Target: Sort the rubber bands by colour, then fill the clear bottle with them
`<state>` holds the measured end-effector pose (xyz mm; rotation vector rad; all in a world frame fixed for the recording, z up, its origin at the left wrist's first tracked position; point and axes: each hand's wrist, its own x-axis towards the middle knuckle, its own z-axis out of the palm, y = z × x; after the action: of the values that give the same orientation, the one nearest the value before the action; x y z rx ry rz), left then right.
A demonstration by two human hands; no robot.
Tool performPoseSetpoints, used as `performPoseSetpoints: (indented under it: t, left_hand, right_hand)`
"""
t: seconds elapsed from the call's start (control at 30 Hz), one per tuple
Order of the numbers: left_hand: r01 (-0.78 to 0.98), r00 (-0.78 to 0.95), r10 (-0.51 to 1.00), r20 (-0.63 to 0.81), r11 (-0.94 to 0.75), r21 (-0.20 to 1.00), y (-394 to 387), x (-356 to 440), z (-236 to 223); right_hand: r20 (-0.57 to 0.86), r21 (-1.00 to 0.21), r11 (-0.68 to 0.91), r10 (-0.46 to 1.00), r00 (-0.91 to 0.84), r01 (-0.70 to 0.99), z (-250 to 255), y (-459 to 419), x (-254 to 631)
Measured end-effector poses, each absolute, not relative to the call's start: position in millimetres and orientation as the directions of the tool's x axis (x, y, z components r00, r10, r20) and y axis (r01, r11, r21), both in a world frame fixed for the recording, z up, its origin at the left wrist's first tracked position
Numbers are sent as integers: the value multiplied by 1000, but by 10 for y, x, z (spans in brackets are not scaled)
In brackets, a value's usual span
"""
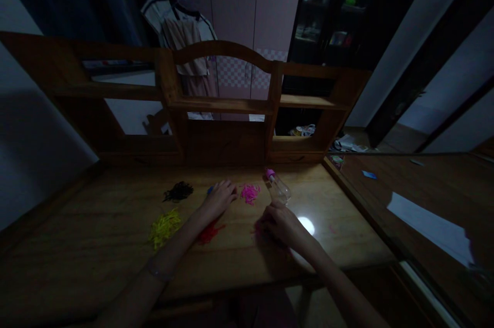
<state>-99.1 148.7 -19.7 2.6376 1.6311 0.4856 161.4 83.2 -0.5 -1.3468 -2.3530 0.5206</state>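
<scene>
My left hand [221, 196] lies low over the wood desk top, its fingers loosely bent and slightly apart. Part of a small blue pile [210, 190] peeks out at its left edge; the rest is hidden. My right hand [278, 219] is closed, fingers pointing down at some pinkish-red strands [256, 230] that it mostly covers. What its fingertips hold cannot be made out. Between the hands sits a heap of thin pink strands [250, 194]. Red strands [209, 233] lie by my left forearm, with yellow strands [164, 228] and black strands [178, 192] farther left.
A clear bottle with a pink cap [280, 189] lies just beyond my right hand. Wooden shelving [224, 107] rises along the desk's back edge. At the right, a lower brown surface [432, 179] carries a white paper sheet [430, 228] and a blue card [369, 175]. The room is dim.
</scene>
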Motion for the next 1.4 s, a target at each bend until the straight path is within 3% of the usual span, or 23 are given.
performPoseSetpoints:
  t: [0.27,0.53,0.83,1.23,1.3,1.4]
  left_hand:
    - [919,367,884,288,-393,34,1454,-1160,-258]
    - [876,312,832,459,-439,199,1337,-1040,-99]
    - [715,490,736,468,-646,267,1108,-688,40]
    - [735,435,765,475,-606,303,1140,-764,65]
    - [712,430,766,478,-613,343,1127,-746,75]
    - [603,389,792,470,-605,519,1090,-709,111]
  right_hand:
    - [227,-575,404,914,-337,711,-23,691,1809]
    - [288,-611,334,938,-191,717,31,549,1859]
    - [197,-476,620,766,-612,624,202,468,1448]
    - [112,-337,614,779,-617,714,-104,755,1462]
    - [120,-364,589,798,-590,722,-121,753,1461]
    - [158,-530,501,851,-501,684,-61,708,1471]
